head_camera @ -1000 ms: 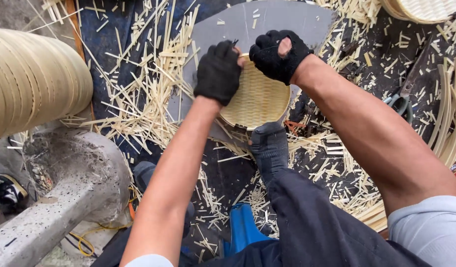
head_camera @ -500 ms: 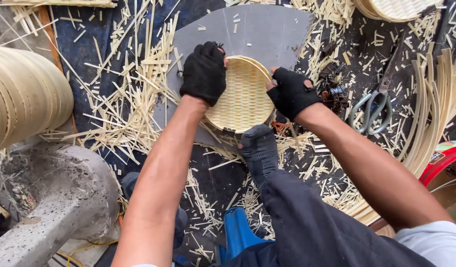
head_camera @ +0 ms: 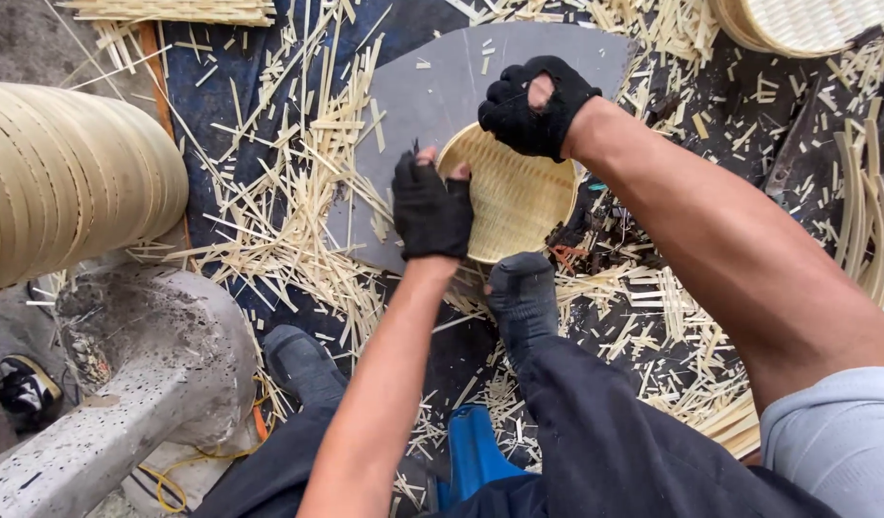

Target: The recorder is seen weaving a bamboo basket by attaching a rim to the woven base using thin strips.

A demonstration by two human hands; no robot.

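- Presently, the left hand [head_camera: 430,213], in a black fingerless glove, grips the near-left rim of the round woven bamboo tray [head_camera: 514,197]; fingers curl over the edge, thumb side outward — a grasp that looks meant to steady the piece.
- The right hand [head_camera: 535,105], gloved alike, is closed over the far rim, opposite the left. Two opposed holds would let the tray be turned or pressed flat, in my judgement.
- The tray lies on a grey flat board [head_camera: 432,96], partly overhanging its near edge; the board gives a firm, even base among the litter.
- A socked foot [head_camera: 522,297] is planted just below the tray's near rim, touching or nearly so — apparently a brace against sliding; contact cannot be confirmed.
- Bamboo offcuts [head_camera: 298,240] lie thick about the board and over the dark mat.
- A stack of bent bamboo hoops [head_camera: 68,182] lies at left, well apart from the hands; another woven tray [head_camera: 806,24] sits at top right.
- A concrete block [head_camera: 145,374] stands at lower left, beside the person's other foot [head_camera: 298,360].
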